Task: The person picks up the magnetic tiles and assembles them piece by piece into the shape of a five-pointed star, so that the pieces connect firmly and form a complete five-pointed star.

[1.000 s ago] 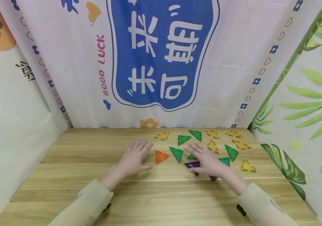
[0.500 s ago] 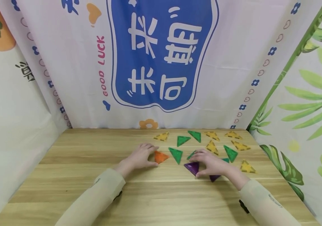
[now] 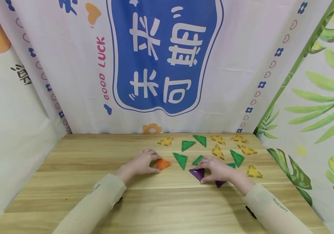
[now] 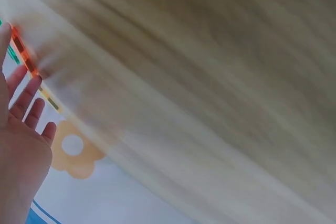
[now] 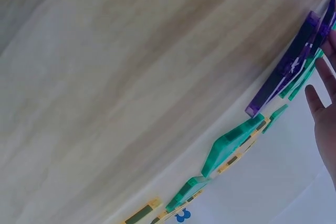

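Observation:
In the head view my left hand (image 3: 141, 163) pinches an orange triangular magnetic tile (image 3: 164, 164) at its left side, thumb at the near corner and fingers at the far one. The tile lies on the wooden table. My right hand (image 3: 216, 169) has thumb and fingers about the right side of a purple triangular magnetic tile (image 3: 196, 174). A second purple tile (image 3: 220, 184) lies partly under that hand. Between the hands is a green triangular tile (image 3: 180, 160). The left wrist view shows the orange tile (image 4: 23, 52) edge-on by the fingertips.
Several green and yellow triangular tiles lie at the back right, among them a green tile (image 3: 237, 158) and a yellow tile (image 3: 254, 171). The wooden table (image 3: 76, 169) ends at a printed cloth backdrop (image 3: 228, 107).
My left hand has moved right and curled from spread fingers onto the orange tile. My right hand has drawn its fingers in at the purple tile. The head view shifts slightly.

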Demonstrator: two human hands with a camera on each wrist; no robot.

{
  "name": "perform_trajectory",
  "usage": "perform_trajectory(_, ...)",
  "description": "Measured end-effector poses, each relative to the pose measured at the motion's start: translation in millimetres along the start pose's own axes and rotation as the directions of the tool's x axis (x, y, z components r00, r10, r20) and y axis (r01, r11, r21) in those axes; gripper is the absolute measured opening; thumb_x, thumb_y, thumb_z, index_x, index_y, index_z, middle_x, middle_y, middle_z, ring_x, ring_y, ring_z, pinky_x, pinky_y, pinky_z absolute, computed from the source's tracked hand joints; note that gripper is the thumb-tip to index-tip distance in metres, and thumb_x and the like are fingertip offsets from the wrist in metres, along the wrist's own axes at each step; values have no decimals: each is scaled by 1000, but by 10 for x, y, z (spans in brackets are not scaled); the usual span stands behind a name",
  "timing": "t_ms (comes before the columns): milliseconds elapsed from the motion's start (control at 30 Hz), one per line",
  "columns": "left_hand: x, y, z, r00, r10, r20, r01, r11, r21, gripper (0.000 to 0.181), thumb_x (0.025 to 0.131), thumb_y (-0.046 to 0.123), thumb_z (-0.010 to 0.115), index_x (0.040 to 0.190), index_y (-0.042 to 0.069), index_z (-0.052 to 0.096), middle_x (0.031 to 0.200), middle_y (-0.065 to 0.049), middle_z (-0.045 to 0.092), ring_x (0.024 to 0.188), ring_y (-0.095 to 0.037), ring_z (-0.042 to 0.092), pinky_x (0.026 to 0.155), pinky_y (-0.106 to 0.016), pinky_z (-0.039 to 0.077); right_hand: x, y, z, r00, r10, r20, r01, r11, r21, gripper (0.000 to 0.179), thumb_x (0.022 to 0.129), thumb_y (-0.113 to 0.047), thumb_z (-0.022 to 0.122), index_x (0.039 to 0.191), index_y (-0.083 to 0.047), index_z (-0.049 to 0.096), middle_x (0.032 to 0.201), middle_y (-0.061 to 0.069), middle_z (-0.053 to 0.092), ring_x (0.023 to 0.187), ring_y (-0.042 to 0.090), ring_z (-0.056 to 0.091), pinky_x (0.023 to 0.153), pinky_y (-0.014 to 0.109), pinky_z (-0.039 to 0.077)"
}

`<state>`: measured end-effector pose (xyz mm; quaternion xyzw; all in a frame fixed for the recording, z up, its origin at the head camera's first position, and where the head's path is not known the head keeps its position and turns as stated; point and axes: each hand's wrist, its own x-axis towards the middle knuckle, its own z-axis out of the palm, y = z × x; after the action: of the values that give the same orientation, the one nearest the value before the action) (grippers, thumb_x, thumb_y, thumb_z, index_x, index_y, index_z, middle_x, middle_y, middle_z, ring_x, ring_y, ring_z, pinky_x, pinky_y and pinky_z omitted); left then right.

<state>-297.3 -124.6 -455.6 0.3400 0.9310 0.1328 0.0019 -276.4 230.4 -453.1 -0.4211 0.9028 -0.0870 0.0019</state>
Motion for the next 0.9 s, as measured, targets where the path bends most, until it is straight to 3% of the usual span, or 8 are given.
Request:
perform_trajectory(433, -181, -42, -115, 995, 93, 27, -93, 996, 3, 57, 75, 40, 77, 124, 14, 61, 124, -5, 58, 123, -28, 45, 107, -57, 26, 22, 31, -10, 1000, 8, 11, -8, 1000, 6, 57, 74, -51, 74, 118, -15, 67, 117, 0, 64, 110, 19, 57, 96, 40, 46)
perform_trajectory(733, -332, -53, -172, 988, 115, 100, -113, 993, -19, 58, 77, 33, 76, 129, 14, 58, 137, -14, 50, 133, -37, 34, 107, -61, 23, 6, -3, -9, 1000, 18, 17, -18, 1000, 9, 56, 76, -49, 73, 119, -15, 66, 119, 1, 63, 114, 21, 55, 99, 43, 43)
perform_trajectory(900, -416, -36, -182, 982, 127, 142, -121, 992, -46, 57, 78, 26, 76, 130, 13, 57, 140, -12, 49, 135, -39, 30, 106, -64, 21, -6, -24, -7, 999, 28, 22, -29, 999, 20, 56, 76, -48, 74, 120, -15, 65, 120, 1, 63, 114, 22, 56, 100, 44, 42)
